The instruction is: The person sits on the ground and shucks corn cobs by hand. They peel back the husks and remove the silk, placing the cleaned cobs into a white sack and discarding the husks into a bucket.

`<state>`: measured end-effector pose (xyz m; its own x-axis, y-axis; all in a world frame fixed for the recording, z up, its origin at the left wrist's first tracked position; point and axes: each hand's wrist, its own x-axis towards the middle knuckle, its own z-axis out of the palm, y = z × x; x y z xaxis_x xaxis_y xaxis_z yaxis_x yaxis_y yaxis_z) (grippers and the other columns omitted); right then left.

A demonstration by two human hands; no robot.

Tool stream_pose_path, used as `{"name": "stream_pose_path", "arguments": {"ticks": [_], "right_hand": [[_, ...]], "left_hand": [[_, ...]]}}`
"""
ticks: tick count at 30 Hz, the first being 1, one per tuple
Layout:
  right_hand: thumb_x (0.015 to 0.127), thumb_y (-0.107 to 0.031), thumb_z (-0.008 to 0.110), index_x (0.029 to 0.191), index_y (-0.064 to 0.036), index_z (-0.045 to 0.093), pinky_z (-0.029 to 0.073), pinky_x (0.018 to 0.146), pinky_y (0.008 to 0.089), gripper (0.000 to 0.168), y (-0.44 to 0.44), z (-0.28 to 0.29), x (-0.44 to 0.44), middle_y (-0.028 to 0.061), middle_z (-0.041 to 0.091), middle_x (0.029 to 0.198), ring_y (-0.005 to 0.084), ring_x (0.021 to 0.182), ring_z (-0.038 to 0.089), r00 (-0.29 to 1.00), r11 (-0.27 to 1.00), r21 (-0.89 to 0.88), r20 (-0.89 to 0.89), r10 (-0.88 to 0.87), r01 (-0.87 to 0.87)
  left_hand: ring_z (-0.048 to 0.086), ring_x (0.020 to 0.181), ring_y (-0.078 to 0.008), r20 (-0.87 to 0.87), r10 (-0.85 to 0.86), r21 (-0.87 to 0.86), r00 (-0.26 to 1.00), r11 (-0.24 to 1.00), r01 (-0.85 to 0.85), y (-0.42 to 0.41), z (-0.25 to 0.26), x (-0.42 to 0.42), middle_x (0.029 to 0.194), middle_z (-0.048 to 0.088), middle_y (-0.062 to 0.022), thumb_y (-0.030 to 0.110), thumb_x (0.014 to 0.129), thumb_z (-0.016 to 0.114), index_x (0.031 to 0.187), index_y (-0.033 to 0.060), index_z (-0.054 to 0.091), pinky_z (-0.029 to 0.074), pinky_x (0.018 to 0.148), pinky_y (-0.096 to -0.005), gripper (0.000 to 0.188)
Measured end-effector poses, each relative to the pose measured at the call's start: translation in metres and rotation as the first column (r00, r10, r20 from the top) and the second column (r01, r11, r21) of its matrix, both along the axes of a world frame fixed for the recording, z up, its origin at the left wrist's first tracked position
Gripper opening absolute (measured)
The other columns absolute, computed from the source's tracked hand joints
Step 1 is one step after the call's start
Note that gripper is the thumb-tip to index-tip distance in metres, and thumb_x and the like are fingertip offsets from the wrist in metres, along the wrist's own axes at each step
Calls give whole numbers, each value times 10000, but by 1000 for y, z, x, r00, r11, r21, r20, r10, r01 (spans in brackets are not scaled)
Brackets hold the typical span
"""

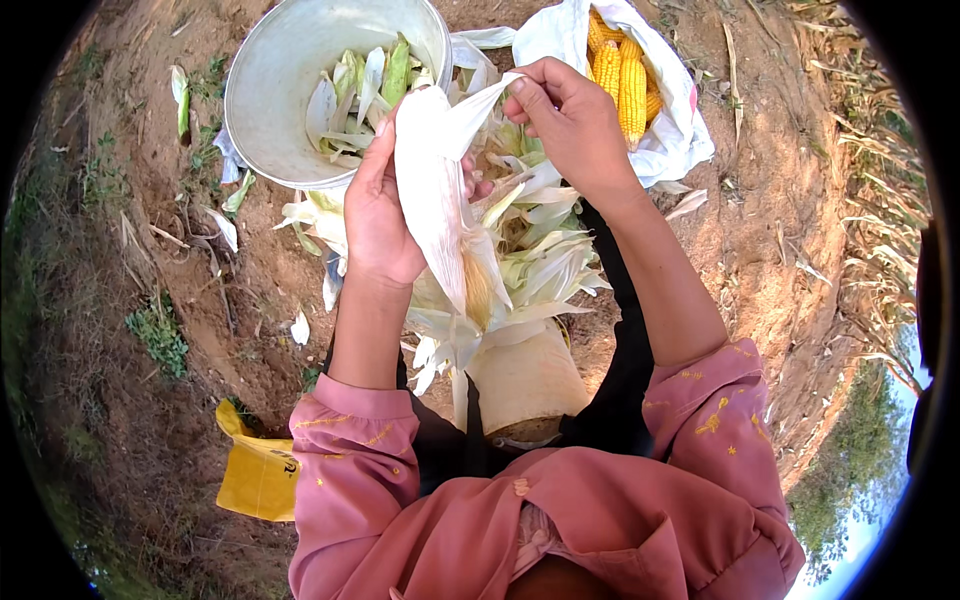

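Observation:
My left hand [386, 202] grips an ear of corn [431, 180] still wrapped in pale husk, its brown silk [478, 289] hanging towards my body. Between the thumb and fingers of my right hand [562, 112] is the tip of a husk leaf [480, 112], pulled out sideways from the ear's far end. The kernels on this ear are hidden. Beneath both hands lies a heap of stripped husks [551, 262]. Beyond my right hand, a white woven sack [551, 37] holds several bare yellow corn cobs [619, 79].
A large white bucket [270, 97] with husk-covered ears [360, 90] in it stands at the far left. An upturned pale container [529, 375] sits between my legs. A yellow bag [255, 476] lies on the soil at left. Dry stalks [885, 187] line the right side.

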<state>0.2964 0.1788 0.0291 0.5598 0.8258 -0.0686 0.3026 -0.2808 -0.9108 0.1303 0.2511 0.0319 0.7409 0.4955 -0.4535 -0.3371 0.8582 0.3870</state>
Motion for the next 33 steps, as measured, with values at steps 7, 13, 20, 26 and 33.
{"name": "stream_pose_path", "arguments": {"ticks": [7,13,20,26,33], "right_hand": [[925,-152,484,1003,6,560,438,591,203,192,-6,18,28,49,585,803,119,704,565,593,878,47,-754,-281,476],[918,-141,499,966,8,558,443,620,199,167,-21,-7,93,77,613,827,128,745,596,600,709,142,-659,-453,691],[867,-161,550,1112,-28,542,466,803,382,279,-29,-15,-9,145,627,943,305,896,600,734,763,-81,223,641,-642],[892,-286,540,947,-14,590,432,645,323,282,-9,5,-23,102,584,748,202,683,538,774,801,-80,-330,541,-594],[902,-287,569,828,-23,556,355,572,220,274,-9,8,-24,-42,438,654,48,638,389,776,815,-41,-336,534,-578]], "left_hand": [[578,807,-153,-348,-330,352,877,821,449,-3,22,1,1004,564,-54,138,724,746,1274,103,429,510,620,-285,635],[515,590,-188,-138,-242,286,960,919,273,-1,21,-2,805,557,-142,250,767,578,1072,-33,489,457,658,-336,426],[587,825,-253,16,179,142,984,973,-179,18,6,-6,887,586,-155,261,881,509,1133,-68,501,498,803,-403,414],[586,868,-273,-43,208,209,977,958,-195,22,10,-12,927,592,-173,234,887,511,1145,-57,496,464,855,-401,390],[551,929,-308,-66,252,172,965,956,-238,25,10,-12,1043,548,-205,271,918,455,1230,-66,420,435,882,-436,461]]}}
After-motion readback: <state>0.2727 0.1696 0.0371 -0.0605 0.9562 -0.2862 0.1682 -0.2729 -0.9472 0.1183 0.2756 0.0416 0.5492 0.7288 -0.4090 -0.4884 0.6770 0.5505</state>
